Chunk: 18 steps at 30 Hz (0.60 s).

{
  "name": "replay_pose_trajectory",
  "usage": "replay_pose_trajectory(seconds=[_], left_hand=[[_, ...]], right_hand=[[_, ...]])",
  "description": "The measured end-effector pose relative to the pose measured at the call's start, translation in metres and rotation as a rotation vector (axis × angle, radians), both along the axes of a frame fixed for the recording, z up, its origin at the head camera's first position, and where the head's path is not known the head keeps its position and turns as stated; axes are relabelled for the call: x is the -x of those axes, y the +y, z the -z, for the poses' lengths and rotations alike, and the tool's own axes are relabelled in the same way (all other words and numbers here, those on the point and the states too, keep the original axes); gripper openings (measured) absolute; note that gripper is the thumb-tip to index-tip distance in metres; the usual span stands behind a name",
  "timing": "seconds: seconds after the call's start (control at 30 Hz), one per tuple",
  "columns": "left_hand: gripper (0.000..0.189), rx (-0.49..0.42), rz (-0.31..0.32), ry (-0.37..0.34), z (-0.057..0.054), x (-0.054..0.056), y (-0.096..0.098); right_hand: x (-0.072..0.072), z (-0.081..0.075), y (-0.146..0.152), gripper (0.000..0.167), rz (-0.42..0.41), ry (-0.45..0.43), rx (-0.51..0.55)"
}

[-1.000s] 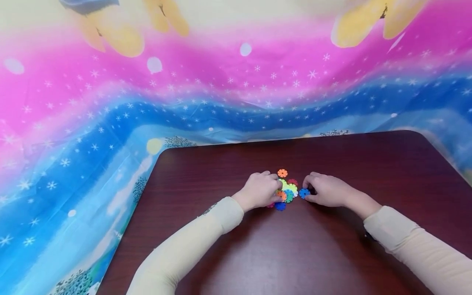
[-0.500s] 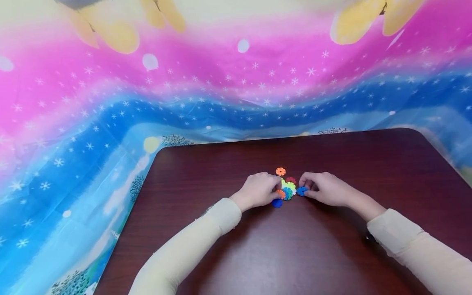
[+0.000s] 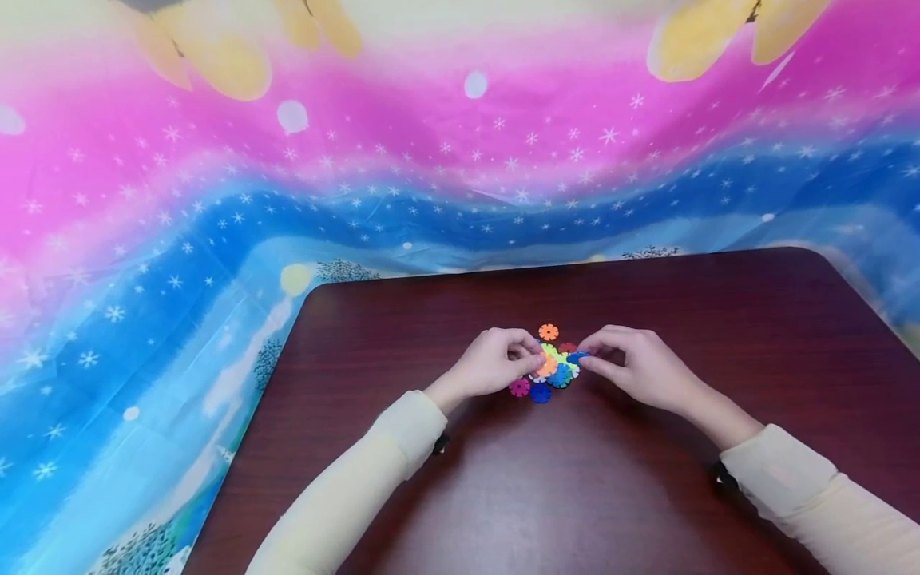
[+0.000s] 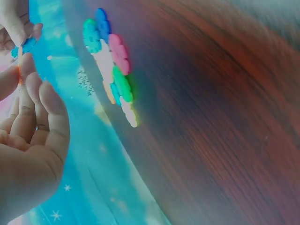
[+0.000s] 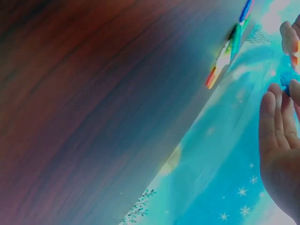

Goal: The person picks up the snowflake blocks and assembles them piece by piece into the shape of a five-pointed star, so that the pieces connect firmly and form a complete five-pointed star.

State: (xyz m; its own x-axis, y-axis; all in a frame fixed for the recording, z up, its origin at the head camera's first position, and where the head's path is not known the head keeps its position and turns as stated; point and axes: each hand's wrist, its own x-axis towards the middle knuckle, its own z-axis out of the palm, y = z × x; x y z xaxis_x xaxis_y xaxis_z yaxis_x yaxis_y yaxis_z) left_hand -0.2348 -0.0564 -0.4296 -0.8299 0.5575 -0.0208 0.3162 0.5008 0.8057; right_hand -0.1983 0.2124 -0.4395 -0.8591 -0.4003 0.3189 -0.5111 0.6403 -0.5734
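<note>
My left hand [image 3: 492, 363] pinches an orange interlocking disc [image 3: 548, 365] with a notched rim, held edge-on in the left wrist view. Between the thumb and fingers of my right hand [image 3: 647, 371] is a blue interlocking disc [image 3: 577, 358]; in the left wrist view this blue disc [image 4: 29, 45] meets the upper end of the orange one [image 4: 20, 61]. Both discs are raised above a small pile of similar pieces. In the pile are a teal disc [image 3: 561, 375], a dark blue disc [image 3: 541, 393], and a pink disc [image 3: 520, 387]. The held discs partly hide the yellow and red ones behind.
A loose orange disc [image 3: 549, 331] lies just beyond the pile. Everything rests on a dark reddish-brown table [image 3: 402, 335] with rounded corners. A pink and blue patterned cloth [image 3: 402, 168] hangs behind the table's far and left edges.
The left hand has lifted the orange disc from the pile, uncovering the pink disc. The right hand has raised the blue disc and moved it left toward the orange one.
</note>
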Motion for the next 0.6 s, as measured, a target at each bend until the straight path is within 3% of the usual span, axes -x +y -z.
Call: replay_pose_trajectory(seconds=[0.23,0.6], left_hand=[[0.013,-0.085,0.011,-0.052,-0.005,-0.005,-0.001],[0.012,-0.118,0.012,-0.113,-0.005,-0.009,0.001]], right_hand=[[-0.003,-0.003,-0.008,0.029,-0.048,0.097,0.075],[-0.004,-0.005,-0.015,0.029,-0.112,0.102,0.107]])
